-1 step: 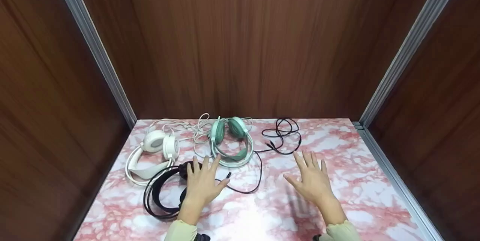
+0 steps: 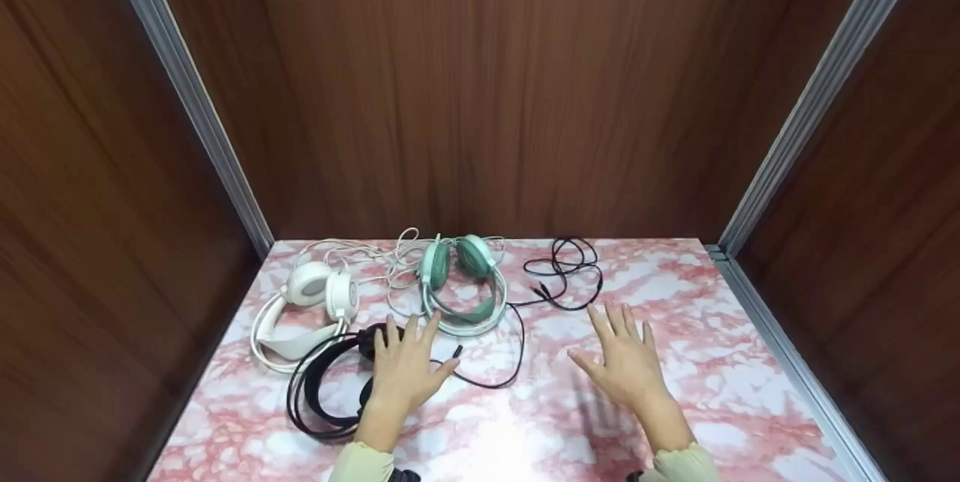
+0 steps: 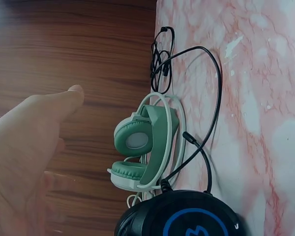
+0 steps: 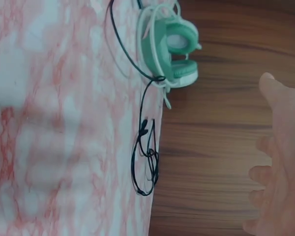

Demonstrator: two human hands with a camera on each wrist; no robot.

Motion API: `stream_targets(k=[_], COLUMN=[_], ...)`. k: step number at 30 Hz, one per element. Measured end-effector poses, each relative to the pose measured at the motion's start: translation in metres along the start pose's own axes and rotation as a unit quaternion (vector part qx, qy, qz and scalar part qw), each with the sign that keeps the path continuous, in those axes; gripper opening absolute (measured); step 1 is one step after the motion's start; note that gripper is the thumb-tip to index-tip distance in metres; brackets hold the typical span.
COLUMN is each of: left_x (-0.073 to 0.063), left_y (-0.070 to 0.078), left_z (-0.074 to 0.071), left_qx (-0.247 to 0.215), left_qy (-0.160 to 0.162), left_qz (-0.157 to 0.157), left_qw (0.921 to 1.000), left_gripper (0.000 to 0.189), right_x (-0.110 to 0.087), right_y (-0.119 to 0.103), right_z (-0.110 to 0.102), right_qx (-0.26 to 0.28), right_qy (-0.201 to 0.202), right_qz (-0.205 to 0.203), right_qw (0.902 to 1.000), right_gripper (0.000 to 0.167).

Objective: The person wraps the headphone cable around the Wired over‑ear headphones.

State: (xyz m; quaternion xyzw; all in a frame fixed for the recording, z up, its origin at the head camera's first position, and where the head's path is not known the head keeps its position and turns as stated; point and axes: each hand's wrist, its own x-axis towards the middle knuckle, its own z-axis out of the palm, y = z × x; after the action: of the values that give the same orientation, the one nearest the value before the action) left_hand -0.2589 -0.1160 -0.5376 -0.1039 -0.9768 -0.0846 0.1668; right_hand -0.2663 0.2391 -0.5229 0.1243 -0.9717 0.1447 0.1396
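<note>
Dark wood panels (image 2: 480, 85) wall in the scene on three sides, filling the upper two-thirds of the head view, with pale metal strips running down the corners. Below them lies a pink and white marbled table (image 2: 697, 399); its near edge is cut off by the bottom of the frame.

Lower left of centre lies the black headset (image 2: 322, 392), partly covered by the left hand (image 2: 405, 373), so one ear cup is mostly hidden. In the left wrist view only the top of that cup shows, at the bottom edge, with a blue ring on it. Whether the palm actually presses on the headset cannot be told; it lies over it with fingers straight and spread, gripping nothing.

Left of centre, just beyond the black band, is the white headset (image 2: 304, 309), its pale cord tangled toward the back wall and hard to trace. Centre, close to the back, sits the green headset (image 2: 465, 283), its ear cups standing up; the left fingertips reach just short of its band.

Lower right of centre, the right hand (image 2: 626, 362) is flat and splayed, palm down above bare marble, holding nothing; a blurred shadow lies beneath it.

Smallest, a thin black cable (image 2: 562, 272) runs from a loose coil near the back wall to a plug beside the left thumb.
</note>
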Motion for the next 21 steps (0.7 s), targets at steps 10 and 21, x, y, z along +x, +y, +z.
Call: stream_targets(k=[10,21], left_x=[-0.022,-0.071], left_y=[-0.023,-0.085], left_z=[0.007,0.006], left_qx=[-0.102,-0.164], left_qy=[0.115,0.192], left_qz=[-0.04,-0.239], left_qw=[0.9873,0.9375], left_gripper=[0.036,0.016], right_x=[-0.007,-0.026], right_y=[0.01,0.017], right_z=[0.002,0.02], right_qx=[0.063,0.136], right_qy=[-0.012,0.073], right_qz=[-0.003,-0.023], right_qw=[0.9979,0.9877], right_gripper=[0.076,0.05])
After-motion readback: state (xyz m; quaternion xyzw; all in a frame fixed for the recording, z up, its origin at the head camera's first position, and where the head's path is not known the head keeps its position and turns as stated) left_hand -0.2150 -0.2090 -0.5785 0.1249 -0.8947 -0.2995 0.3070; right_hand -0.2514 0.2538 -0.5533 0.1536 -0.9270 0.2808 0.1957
